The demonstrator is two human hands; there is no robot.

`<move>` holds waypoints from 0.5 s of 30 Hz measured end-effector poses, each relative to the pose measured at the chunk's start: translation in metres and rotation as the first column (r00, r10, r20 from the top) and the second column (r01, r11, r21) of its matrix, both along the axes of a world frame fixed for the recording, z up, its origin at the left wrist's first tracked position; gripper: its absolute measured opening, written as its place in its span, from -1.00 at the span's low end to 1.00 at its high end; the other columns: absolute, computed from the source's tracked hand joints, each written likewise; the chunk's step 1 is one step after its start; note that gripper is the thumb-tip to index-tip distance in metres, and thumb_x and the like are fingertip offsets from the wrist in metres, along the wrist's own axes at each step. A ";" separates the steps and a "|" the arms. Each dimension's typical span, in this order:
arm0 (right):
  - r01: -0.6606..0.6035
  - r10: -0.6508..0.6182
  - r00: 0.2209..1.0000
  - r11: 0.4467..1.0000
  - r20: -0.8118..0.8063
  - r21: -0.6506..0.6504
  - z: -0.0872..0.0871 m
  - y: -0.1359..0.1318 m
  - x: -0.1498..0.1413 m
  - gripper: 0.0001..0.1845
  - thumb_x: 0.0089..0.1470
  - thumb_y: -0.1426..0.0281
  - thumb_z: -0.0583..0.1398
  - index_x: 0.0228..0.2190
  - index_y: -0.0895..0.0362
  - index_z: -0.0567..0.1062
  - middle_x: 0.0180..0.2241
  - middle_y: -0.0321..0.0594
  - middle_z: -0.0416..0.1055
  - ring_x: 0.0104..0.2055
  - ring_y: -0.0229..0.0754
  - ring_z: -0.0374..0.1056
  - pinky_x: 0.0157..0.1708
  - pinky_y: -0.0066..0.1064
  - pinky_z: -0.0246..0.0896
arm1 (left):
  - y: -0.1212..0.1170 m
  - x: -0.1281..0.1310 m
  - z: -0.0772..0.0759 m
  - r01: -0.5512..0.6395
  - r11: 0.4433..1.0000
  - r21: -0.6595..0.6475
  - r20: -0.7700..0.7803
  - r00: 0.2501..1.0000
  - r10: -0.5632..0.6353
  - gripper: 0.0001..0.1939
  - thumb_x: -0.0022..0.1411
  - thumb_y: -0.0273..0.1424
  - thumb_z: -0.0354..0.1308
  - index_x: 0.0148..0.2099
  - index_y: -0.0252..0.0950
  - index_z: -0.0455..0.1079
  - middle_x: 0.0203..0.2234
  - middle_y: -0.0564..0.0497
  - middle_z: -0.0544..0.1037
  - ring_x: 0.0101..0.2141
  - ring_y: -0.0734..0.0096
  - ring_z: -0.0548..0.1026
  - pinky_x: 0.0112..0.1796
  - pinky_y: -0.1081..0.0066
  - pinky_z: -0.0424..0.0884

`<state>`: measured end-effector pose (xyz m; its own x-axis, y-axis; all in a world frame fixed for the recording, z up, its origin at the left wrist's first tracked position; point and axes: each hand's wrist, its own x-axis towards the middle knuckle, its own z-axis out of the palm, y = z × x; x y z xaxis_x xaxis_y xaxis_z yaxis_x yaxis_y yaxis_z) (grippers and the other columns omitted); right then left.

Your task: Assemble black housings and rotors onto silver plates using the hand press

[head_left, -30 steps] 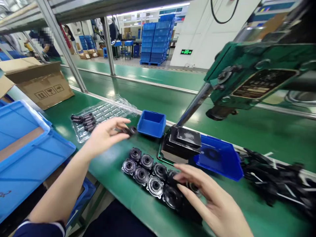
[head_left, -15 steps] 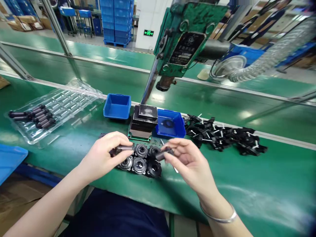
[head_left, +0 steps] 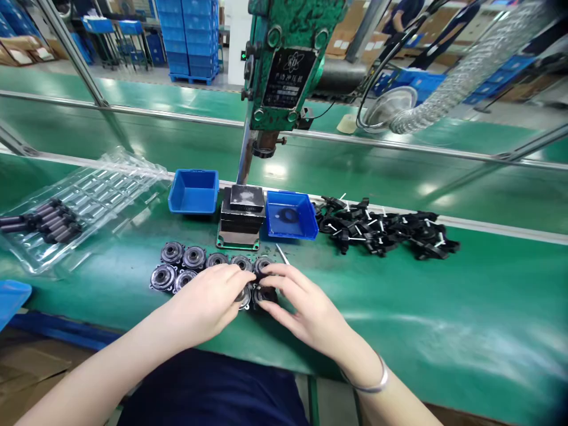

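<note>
Two rows of round black parts with metallic centres (head_left: pixel 163 276) lie on the green bench before me. My left hand (head_left: pixel 215 302) reaches over the front row, its fingers bent and pressed together; what they hold is hidden behind them. At the right end of that row, my right hand (head_left: pixel 306 307) has its thumb and fingers curved around a round black part (head_left: pixel 266 294). The fingertips of both hands nearly meet there. Any cylinder between the right fingers cannot be made out. Several dark brownish cylinders (head_left: pixel 55 222) lie in a clear plastic tray (head_left: pixel 119 183) at the left.
A green press (head_left: pixel 284 71) hangs above its metal block (head_left: pixel 242 216). Blue bins, one left (head_left: pixel 194 192) and one right (head_left: pixel 291 216), flank the block. A pile of black parts with white pins (head_left: pixel 386 231) lies at right. A thin metal rod (head_left: pixel 282 254) lies behind my right hand.
Half a second ago each hand pinched a dark cylinder above the round parts. Both hands have since come together over the front row's right end. The camera view has shifted, uncovering more round parts.
</note>
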<state>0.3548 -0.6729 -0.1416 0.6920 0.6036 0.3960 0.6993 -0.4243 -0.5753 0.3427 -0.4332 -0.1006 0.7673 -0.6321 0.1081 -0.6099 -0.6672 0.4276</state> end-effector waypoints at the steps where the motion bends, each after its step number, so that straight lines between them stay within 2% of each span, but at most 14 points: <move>1: 0.034 -0.035 0.999 0.999 0.009 0.033 -0.001 -0.001 0.001 -0.67 0.31 0.40 0.22 0.09 0.08 0.36 0.13 -0.01 0.36 0.19 -0.09 0.35 0.16 -0.18 0.41 | 0.001 -0.001 0.001 -0.001 1.000 0.004 0.013 1.000 0.001 -0.57 0.33 -0.57 0.10 0.21 -0.26 0.27 -0.03 -0.13 0.55 0.00 0.13 0.52 0.07 0.12 0.48; 3: 0.111 -0.113 0.994 0.990 0.014 0.084 -0.003 -0.005 0.003 -0.60 0.30 0.39 0.23 0.13 0.05 0.33 0.15 0.00 0.33 0.22 -0.04 0.32 0.17 -0.10 0.40 | 0.008 -0.001 0.004 -0.049 0.999 0.008 0.033 0.998 0.048 -0.52 0.34 -0.47 0.16 0.28 -0.23 0.23 0.07 -0.16 0.50 0.09 0.07 0.48 0.12 0.07 0.45; 5: 0.173 -0.173 0.985 0.981 -0.005 0.088 -0.006 -0.010 0.004 -0.46 0.26 0.31 0.28 0.20 0.03 0.27 0.21 0.04 0.27 0.29 0.04 0.24 0.22 0.00 0.35 | 0.025 -0.001 0.008 -0.157 0.988 0.006 0.071 0.985 0.156 -0.35 0.31 -0.27 0.27 0.36 -0.16 0.15 0.21 -0.20 0.40 0.21 -0.03 0.39 0.19 -0.01 0.39; 7: 0.195 -0.193 0.980 0.980 -0.044 0.043 -0.010 -0.014 0.003 -0.25 0.21 0.19 0.33 0.29 0.04 0.16 0.29 0.08 0.16 0.37 0.10 0.14 0.28 0.10 0.27 | 0.051 -0.001 0.009 -0.281 0.960 0.016 0.127 0.952 0.277 -0.12 0.20 -0.06 0.35 0.43 -0.09 0.04 0.33 -0.21 0.27 0.30 -0.14 0.28 0.26 -0.10 0.29; 9: 0.170 -0.172 0.982 0.985 -0.082 -0.028 -0.013 -0.015 0.002 -0.07 0.17 0.08 0.34 0.37 0.04 0.04 0.36 0.11 0.05 0.43 0.14 0.03 0.34 0.16 0.18 | 0.077 -0.001 0.006 -0.364 0.930 0.052 0.180 0.919 0.350 0.09 0.08 0.08 0.40 0.48 -0.07 -0.07 0.39 -0.22 0.18 0.36 -0.23 0.17 0.30 -0.18 0.20; 12: 0.107 -0.117 0.989 0.989 -0.091 -0.102 -0.018 -0.009 0.000 0.09 0.12 -0.03 0.34 0.42 0.04 -0.07 0.42 0.12 -0.07 0.48 0.19 -0.10 0.37 0.19 0.11 | 0.101 -0.003 -0.007 -0.376 0.914 0.153 0.201 0.917 0.344 0.25 -0.02 0.19 0.40 0.51 -0.10 -0.16 0.43 -0.25 0.13 0.42 -0.31 0.03 0.33 -0.28 0.07; 15: 0.059 -0.064 0.997 0.991 -0.037 -0.122 -0.022 0.006 0.000 0.11 0.10 -0.05 0.34 0.42 0.07 -0.05 0.42 0.14 -0.06 0.50 0.25 -0.18 0.39 0.27 0.04 | 0.100 -0.004 -0.022 -0.326 0.919 0.222 0.192 0.939 0.287 0.23 -0.02 0.24 0.35 0.50 -0.13 -0.09 0.43 -0.24 0.15 0.44 -0.34 -0.06 0.34 -0.35 -0.05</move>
